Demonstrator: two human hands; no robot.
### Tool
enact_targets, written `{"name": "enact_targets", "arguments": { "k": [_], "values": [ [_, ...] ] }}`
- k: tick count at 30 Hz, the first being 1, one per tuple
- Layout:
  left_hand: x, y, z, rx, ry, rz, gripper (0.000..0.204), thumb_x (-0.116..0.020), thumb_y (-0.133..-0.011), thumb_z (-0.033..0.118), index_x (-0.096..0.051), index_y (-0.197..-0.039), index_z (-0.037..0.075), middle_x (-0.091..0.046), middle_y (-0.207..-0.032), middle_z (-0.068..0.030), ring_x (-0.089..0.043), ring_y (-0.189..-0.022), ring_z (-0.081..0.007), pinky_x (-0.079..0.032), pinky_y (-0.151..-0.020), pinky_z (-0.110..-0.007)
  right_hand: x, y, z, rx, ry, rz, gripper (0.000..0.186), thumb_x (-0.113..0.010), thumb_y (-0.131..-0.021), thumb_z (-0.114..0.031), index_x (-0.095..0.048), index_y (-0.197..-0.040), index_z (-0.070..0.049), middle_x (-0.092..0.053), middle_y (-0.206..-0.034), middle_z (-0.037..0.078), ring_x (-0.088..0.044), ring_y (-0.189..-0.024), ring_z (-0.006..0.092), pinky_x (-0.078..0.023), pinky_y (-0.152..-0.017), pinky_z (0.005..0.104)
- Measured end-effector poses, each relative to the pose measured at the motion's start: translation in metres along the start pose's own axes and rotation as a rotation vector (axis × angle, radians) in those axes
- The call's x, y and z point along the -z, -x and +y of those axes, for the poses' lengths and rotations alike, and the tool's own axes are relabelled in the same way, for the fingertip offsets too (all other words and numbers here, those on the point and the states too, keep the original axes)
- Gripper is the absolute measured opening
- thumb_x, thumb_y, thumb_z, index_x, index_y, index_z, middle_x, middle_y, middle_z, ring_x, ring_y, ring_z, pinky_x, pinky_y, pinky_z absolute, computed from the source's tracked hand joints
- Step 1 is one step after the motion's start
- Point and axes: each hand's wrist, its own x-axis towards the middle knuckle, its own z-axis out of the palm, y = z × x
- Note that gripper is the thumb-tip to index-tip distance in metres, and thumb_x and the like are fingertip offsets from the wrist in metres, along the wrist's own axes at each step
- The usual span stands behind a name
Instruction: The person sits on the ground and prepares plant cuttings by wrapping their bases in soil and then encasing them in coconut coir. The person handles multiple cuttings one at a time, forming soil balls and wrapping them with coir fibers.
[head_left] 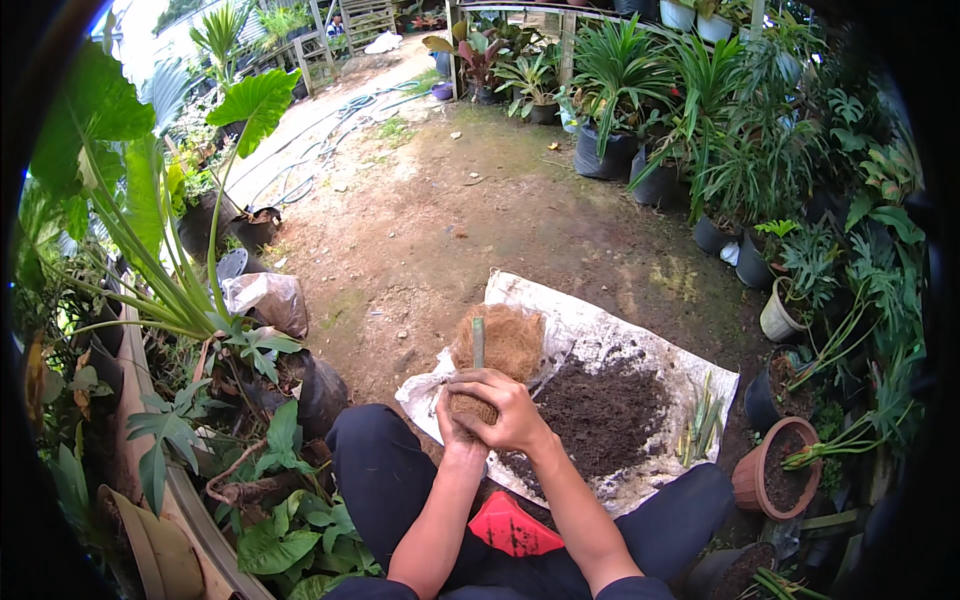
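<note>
Apparently, the step in hand is packing a fibre lump [472, 408], probably around the foot of a green stem [478, 342] that rises nearly upright past the fingers; its lower end is hidden, so I cannot tell how it sits. The left hand [453, 422] and right hand [505, 402] are both closed around the lump, the right one's fingers curling over its far side. They hold it near the left corner of a white sheet [690, 366], just short of the loose fibre [520, 342] by the far-left edge. The next move seems to call for even squeezing from both palms, with the stem kept straight.

To the right, dark soil [605, 410] covers the middle of the sheet, and cut stems [705, 420] lie near its right edge. A red scoop [513, 527] sits between the legs, close to the near edge, so low room is tight there. Beyond the far edge, the earth floor [400, 220] gives the most room; the knees limit sideways swings.
</note>
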Motion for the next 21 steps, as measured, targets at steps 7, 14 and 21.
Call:
{"name": "enact_targets", "arguments": {
  "k": [7,14,21],
  "values": [
    [-0.013,0.003,0.006,0.036,-0.064,0.042,0.051,-0.051,-0.094,0.05,-0.055,-0.126,0.01,-0.062,-0.113,-0.0097,-0.059,-0.11,-0.0247,-0.046,-0.101,-0.039,-0.011,0.003,0.0,0.06,-0.019,0.255,0.019,-0.075,-0.074,-0.013,-0.075,-0.09,-0.003,-0.072,-0.099,0.013,-0.069,-0.097,0.0313,-0.054,-0.09,0.039],
    [-0.056,0.025,0.006,-0.012,-0.191,-0.229,0.057,-0.048,-0.1,0.044,-0.045,-0.141,0.005,-0.056,-0.133,-0.0145,-0.055,-0.124,-0.027,-0.046,-0.103,-0.04,0.012,0.01,0.011,-0.133,-0.398,0.576,0.019,-0.067,-0.077,-0.011,-0.072,-0.088,0.004,-0.072,-0.1,0.015,-0.069,-0.098,0.0259,-0.051,-0.09,0.0344],
    [-0.037,0.019,-0.004,0.053,0.024,-0.191,0.05,-0.044,-0.1,0.044,-0.054,-0.132,0.007,-0.058,-0.128,-0.0102,-0.058,-0.116,-0.0253,-0.046,-0.103,-0.04,-0.017,0.01,0.001,0.002,-0.108,0.489,0.022,-0.066,-0.08,-0.021,-0.073,-0.09,-0.003,-0.07,-0.103,0.013,-0.065,-0.109,0.0343,-0.041,-0.105,0.0492]
  ]
}}
